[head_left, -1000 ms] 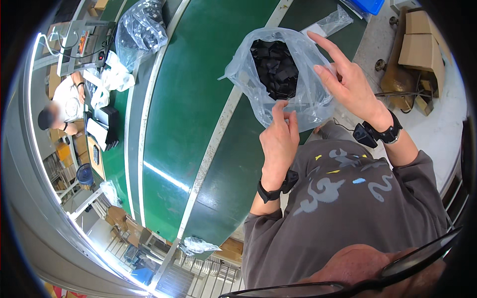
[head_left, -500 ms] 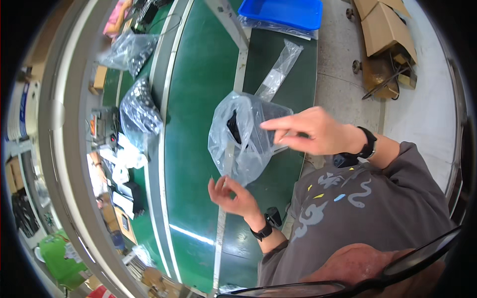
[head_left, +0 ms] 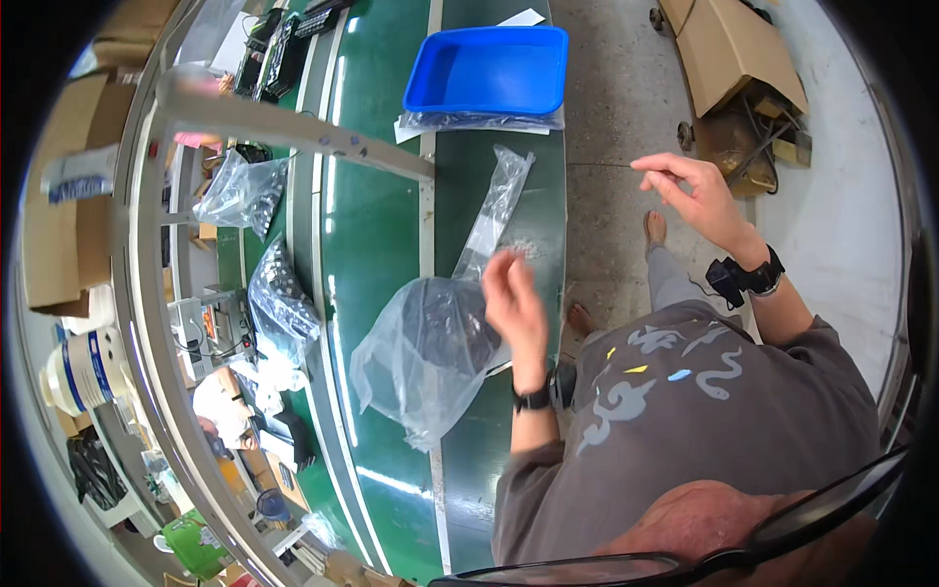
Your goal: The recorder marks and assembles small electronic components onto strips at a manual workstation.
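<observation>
A clear plastic bag (head_left: 421,352) lies on the green work surface, with dark contents showing through its right part. My left hand (head_left: 516,303) is just over the bag's right edge, its fingers loosely bent and slightly blurred. I see nothing held in it; whether it touches the plastic I cannot tell. My right hand (head_left: 696,199) is raised away from the bench, over the floor. Its forefinger stretches out while the other fingers bend beneath, and no object shows in it. Beyond the bag lies a long, flat clear plastic sleeve (head_left: 499,205) with a white part.
A blue tray (head_left: 486,70) rests on plastic-wrapped sheets at the far end. A metal post (head_left: 293,127) crosses above the bench. Filled clear bags (head_left: 279,298) lie at the left, near another person (head_left: 223,406). A cardboard box on wheels (head_left: 729,59) stands far right.
The bag's open mouth no longer shows, and the bag sits lower and further left in view. My right hand has left it, moving right; my left hand has come up to its right edge.
</observation>
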Motion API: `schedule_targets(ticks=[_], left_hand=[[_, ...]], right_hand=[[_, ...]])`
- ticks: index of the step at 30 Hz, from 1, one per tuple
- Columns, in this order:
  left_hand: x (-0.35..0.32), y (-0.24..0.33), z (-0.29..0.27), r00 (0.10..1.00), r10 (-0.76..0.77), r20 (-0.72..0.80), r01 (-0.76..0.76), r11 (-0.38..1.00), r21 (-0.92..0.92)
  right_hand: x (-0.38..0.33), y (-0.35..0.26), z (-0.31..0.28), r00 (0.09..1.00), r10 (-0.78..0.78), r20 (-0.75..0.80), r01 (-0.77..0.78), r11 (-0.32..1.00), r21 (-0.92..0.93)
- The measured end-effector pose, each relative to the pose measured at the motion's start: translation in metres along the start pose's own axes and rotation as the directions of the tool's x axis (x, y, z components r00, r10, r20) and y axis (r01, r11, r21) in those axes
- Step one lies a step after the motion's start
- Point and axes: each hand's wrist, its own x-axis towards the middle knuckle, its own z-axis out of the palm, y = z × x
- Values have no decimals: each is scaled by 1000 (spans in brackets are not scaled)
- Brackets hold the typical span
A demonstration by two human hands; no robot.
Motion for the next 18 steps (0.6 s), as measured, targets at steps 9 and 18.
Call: schedule_targets(ticks=[9,18], left_hand=[[170,-65,294,916,330,226,-399,715,574],[251,-75,276,959,205,194,-281,627,727]], right_hand=[[39,133,-138,974,125,188,-81,971,-226],[102,208,-186,873,173,455,-28,951,-307]])
